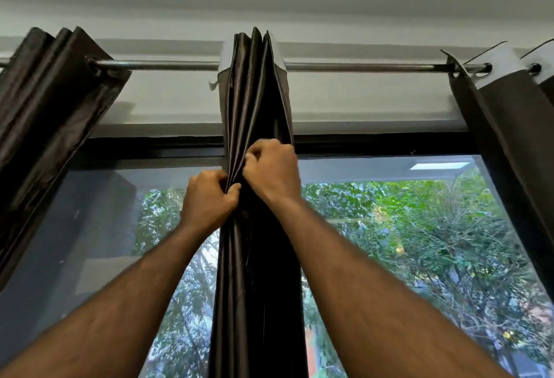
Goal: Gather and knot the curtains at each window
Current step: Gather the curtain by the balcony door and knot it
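Observation:
A dark brown satin curtain (254, 101) hangs bunched into tight folds at the middle of a metal rod (168, 65). My left hand (208, 197) grips the folds from the left, thumb pressed into the fabric. My right hand (271, 169) is clenched on the same folds slightly higher, on the right side. Both arms reach up from below. Below the hands the curtain falls straight down between my forearms.
A second gathered curtain (51, 101) hangs at the left end of the rod, and a third (506, 125) at the right, its white lining showing. Behind is a large window (404, 227) with a black frame and green trees outside. The ceiling is close above.

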`<state>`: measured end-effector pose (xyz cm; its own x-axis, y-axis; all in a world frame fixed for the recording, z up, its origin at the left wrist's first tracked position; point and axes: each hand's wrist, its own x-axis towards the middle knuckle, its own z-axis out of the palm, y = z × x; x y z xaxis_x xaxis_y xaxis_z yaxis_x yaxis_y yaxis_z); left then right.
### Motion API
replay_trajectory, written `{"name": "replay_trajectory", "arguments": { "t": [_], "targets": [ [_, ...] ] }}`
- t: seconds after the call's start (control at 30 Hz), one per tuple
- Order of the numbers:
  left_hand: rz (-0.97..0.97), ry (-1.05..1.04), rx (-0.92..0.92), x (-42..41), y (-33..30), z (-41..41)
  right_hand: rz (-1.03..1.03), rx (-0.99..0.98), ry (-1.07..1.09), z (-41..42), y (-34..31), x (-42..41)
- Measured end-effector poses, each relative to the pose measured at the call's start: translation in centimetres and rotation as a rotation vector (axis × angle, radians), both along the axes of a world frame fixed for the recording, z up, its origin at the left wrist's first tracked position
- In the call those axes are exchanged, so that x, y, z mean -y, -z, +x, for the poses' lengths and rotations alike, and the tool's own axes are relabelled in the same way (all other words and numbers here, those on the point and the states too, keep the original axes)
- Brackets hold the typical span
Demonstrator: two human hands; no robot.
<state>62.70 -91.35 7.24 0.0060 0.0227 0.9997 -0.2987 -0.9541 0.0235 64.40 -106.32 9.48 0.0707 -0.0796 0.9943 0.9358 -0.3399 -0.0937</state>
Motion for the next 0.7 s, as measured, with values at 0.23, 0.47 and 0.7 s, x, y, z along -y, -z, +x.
{"name": "replay_trajectory", "arguments": {
  "t": [0.23,0.47,0.7],
  "targets": [
    [-0.016,0.023,0.005,0.1,0.5,0.5,0.196,-0.231,0.331,3.0,2.4,4.3],
    [-0.028,0.048,0.049,0.8,0.4,0.5,-0.084,-0.162,-0.067,1.0,2.4,-0.7],
    [-0.130,0.292,0.009,1.6,3.9,0.0,-0.114,-0.130,-0.195,1.8,6.2,-0.4]
  ]
}}
